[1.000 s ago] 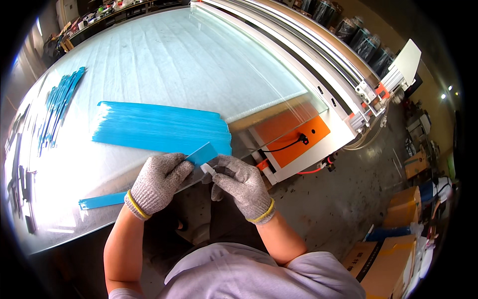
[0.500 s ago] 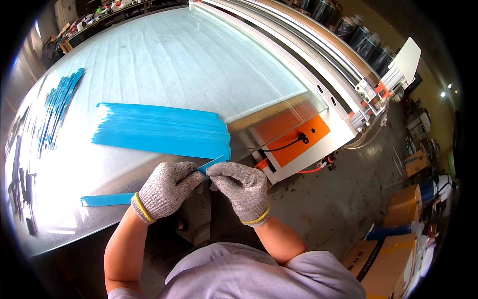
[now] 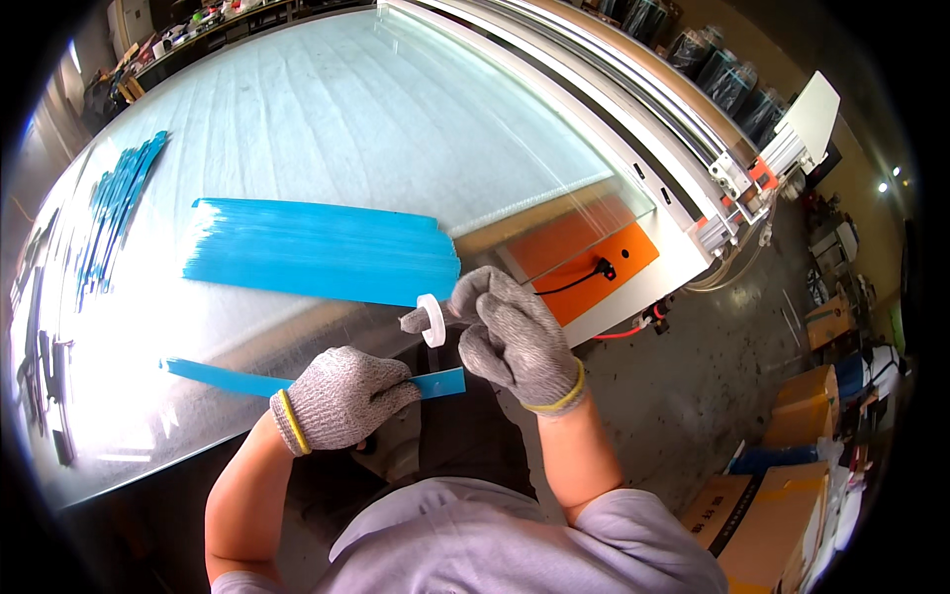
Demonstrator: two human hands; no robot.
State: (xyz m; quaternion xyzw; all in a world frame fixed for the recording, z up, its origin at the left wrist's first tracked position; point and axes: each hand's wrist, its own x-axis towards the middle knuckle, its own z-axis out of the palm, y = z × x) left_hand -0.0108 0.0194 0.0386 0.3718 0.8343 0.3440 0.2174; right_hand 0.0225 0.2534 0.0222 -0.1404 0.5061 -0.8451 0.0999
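My left hand [image 3: 348, 396], in a grey knitted glove with a yellow cuff, is closed around a long flat blue strip [image 3: 441, 383]. One end of the strip sticks out past my thumb; the other trails left over the table edge. My gloved right hand [image 3: 517, 342] is raised just to the right of that end, with its fingers bent. A white ring [image 3: 432, 320], like a small roll of tape, goes with it, and a grey glove fingertip pokes through the hole. Beyond my hands a wide band of blue strips [image 3: 322, 252] lies side by side on the glass table [image 3: 327, 109].
More loose blue strips [image 3: 124, 213] and dark strips [image 3: 49, 361] lie at the left. An orange panel [image 3: 604, 277] with a black cable and a white machine rail [image 3: 633, 148] border the right. Cardboard boxes [image 3: 767, 520] stand on the floor at lower right.
My hands have parted: the right moved up and right, bringing the white ring into view. My left hand dropped slightly, still holding the blue strip, whose end now shows flat.
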